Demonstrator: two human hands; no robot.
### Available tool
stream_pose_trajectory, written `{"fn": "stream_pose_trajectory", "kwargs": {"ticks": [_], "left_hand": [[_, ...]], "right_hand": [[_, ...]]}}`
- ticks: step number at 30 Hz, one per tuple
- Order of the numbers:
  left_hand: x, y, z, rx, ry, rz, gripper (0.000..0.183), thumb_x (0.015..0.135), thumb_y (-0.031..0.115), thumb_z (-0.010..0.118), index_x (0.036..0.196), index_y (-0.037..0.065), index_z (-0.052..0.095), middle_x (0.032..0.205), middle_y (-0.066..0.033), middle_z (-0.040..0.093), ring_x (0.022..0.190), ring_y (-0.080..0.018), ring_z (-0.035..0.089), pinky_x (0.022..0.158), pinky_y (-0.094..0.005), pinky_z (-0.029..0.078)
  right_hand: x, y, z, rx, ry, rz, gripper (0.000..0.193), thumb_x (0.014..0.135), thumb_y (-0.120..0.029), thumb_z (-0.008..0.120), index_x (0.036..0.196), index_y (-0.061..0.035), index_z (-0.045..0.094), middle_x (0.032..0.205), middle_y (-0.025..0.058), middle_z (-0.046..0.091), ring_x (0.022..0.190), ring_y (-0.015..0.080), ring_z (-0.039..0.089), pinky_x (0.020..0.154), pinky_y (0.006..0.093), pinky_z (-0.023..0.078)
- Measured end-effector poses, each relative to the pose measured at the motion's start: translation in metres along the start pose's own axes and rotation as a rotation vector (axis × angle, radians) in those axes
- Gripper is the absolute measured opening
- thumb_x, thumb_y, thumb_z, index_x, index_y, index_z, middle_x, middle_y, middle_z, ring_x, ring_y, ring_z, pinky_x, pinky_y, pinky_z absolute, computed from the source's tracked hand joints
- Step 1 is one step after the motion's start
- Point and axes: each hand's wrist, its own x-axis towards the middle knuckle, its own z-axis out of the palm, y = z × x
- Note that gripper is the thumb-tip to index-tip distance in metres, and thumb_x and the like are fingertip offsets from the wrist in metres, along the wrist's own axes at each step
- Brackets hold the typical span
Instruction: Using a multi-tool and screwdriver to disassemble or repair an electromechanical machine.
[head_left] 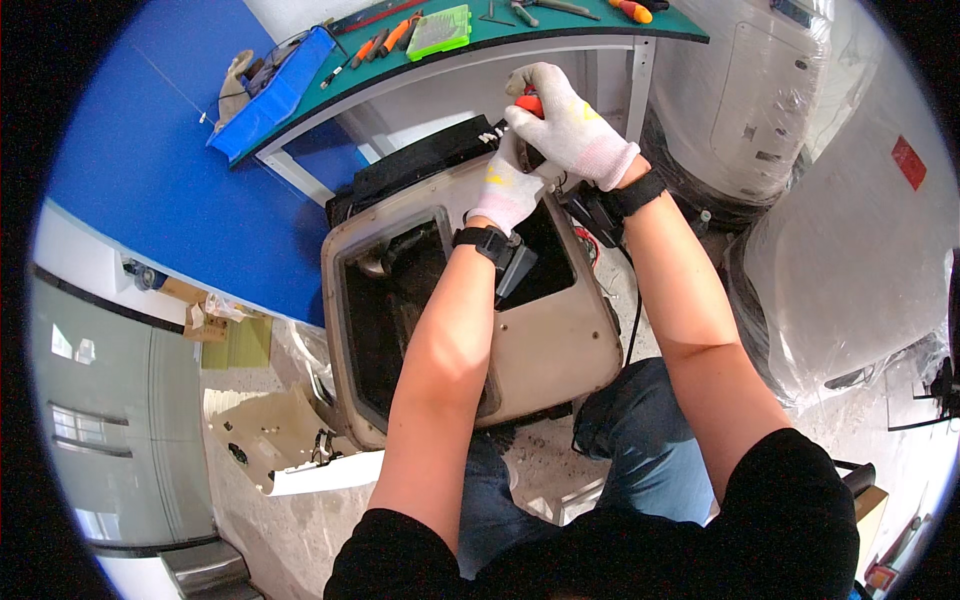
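Note:
A beige machine casing [560, 355] with large dark openings stands in front of my knees. Over its far edge, my right hand [572, 130], in a white knit glove, is closed round a tool with a red-orange handle [529, 104]. The working end of that tool is hidden, so its exact kind does not show. Just below and to the left, my left hand [506, 188], gloved the same way, is closed at the casing's far edge. What its fingers hold is covered. Several small white pieces [490, 135] show beside the left fingertips.
Beyond the casing is a green-topped workbench [480, 35] with orange-handled tools [385, 40], a green box [440, 32] and a blue bin [275, 90]. Plastic-wrapped white units [840, 230] stand at the right. A cream panel [290, 435] lies on the floor at the left.

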Motion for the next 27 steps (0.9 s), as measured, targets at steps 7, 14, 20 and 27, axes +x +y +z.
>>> {"fn": "stream_pose_trajectory", "kwargs": {"ticks": [7,14,20,27], "left_hand": [[0.003,0.0,-0.001,0.327,0.034,-0.031,0.069,0.069,0.01,0.077,0.126,0.005,0.04,0.108,-0.0081,0.057,0.096,-0.017,0.057,0.082,-0.0291,0.047],[0.002,-0.012,-0.003,0.319,0.015,0.115,0.076,0.072,0.017,0.075,0.131,0.001,0.029,0.11,-0.0142,0.059,0.1,-0.0205,0.059,0.081,-0.0318,0.05],[0.004,-0.01,-0.007,0.274,0.001,-0.135,0.06,0.074,0.021,0.075,0.122,0.002,0.045,0.106,-0.0121,0.062,0.099,-0.0204,0.06,0.086,-0.0325,0.047],[0.0,0.007,0.005,0.568,0.095,-0.062,0.057,0.075,0.02,0.073,0.122,0.003,0.046,0.104,-0.0154,0.064,0.098,-0.027,0.062,0.083,-0.0346,0.048]], "right_hand": [[0.004,-0.004,0.004,-0.162,0.075,-0.051,0.044,0.076,-0.029,0.071,0.106,-0.0018,0.056,0.104,0.022,0.057,0.093,0.0368,0.059,0.084,0.0389,0.048],[0.004,-0.005,0.004,-0.142,0.008,-0.072,0.041,0.084,-0.022,0.062,0.121,-0.0053,0.054,0.113,0.0177,0.058,0.101,0.032,0.058,0.089,0.0374,0.046],[0.003,0.002,-0.001,0.04,-0.015,-0.143,0.038,0.091,-0.015,0.053,0.128,-0.006,0.051,0.121,0.0155,0.056,0.111,0.0261,0.056,0.095,0.034,0.042],[0.003,-0.007,-0.004,-0.112,-0.082,0.042,0.045,0.083,-0.027,0.063,0.122,-0.0076,0.054,0.11,0.0205,0.057,0.101,0.0332,0.058,0.09,0.0365,0.046]]}}
